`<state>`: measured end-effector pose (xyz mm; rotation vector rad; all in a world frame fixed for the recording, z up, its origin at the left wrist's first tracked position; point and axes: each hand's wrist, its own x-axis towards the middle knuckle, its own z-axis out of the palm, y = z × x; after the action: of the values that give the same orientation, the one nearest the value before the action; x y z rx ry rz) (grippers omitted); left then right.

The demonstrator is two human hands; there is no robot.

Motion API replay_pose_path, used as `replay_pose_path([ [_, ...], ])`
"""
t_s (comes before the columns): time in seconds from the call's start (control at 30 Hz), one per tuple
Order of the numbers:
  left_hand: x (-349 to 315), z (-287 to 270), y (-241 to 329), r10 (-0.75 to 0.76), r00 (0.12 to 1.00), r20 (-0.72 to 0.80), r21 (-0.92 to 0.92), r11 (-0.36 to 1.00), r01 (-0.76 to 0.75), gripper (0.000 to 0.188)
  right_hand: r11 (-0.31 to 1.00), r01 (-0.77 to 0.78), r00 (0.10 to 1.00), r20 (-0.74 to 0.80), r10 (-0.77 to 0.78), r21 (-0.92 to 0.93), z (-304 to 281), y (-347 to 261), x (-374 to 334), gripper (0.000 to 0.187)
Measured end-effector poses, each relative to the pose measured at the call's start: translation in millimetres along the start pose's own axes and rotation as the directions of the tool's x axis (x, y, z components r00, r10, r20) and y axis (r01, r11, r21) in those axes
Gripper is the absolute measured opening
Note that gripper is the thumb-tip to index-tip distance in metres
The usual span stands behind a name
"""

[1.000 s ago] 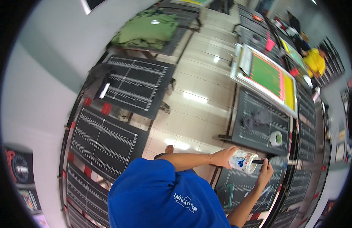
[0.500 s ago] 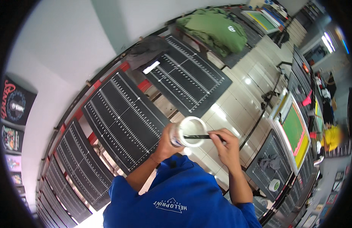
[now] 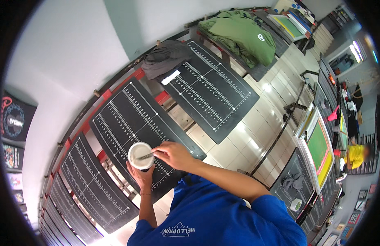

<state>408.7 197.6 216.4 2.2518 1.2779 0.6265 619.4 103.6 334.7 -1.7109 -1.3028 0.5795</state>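
A white round tub (image 3: 131,152) with pale, creamy contents is tilted toward me above the black printing board (image 3: 128,112). My left hand (image 3: 141,177) is closed around its lower side, with the fingers partly hidden behind it. In my right hand (image 3: 172,156) is a thin dark stirring stick (image 3: 145,156), pinched near its upper end. The stick's lower end lies inside the tub, against or in the contents; which of these I cannot tell. White ruler-like marks run across the board beneath.
More marked boards (image 3: 93,180) line the wall at left. A grey cloth (image 3: 167,57) and a green garment (image 3: 243,39) lie on boards farther off. At right are a framed screen (image 3: 317,143), a roll of tape (image 3: 296,204) and a person in yellow (image 3: 354,156).
Both hands have moved left and slightly down with the tub, from over the floor gap to over the board. The right arm now reaches across my front, and the stick has shifted within the tub.
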Motion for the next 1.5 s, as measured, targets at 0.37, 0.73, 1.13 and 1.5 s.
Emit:
replay_pose_path([
  [0.37, -27, 2, 1, -0.29, 0.951, 0.111, 0.31, 0.919, 0.245, 0.09, 0.984, -0.116, 0.99, 0.099, 0.103, 0.134, -42, -9, -35, 0.031],
  [0.73, -65, 52, 163, 0.384, 0.813, 0.438, -0.384, 0.897, -0.217, 0.036, 0.598, -0.454, 0.093, -0.632, 0.77, 0.661, -161, 33, -410, 0.028],
  [1.13, -282, 217, 484, 0.8, -0.432, 0.416, -0.895, 0.276, -0.35, 0.024, 0.555, 0.006, -0.838, -0.299, 0.457, 0.832, 48, -114, -598, 0.03],
  [1.5, -491, 388, 585, 0.766, -0.475, 0.432, -0.813, 0.104, -0.572, 0.06, 0.496, 0.649, -0.761, 0.508, 0.403, 0.577, 197, -94, -485, 0.035],
])
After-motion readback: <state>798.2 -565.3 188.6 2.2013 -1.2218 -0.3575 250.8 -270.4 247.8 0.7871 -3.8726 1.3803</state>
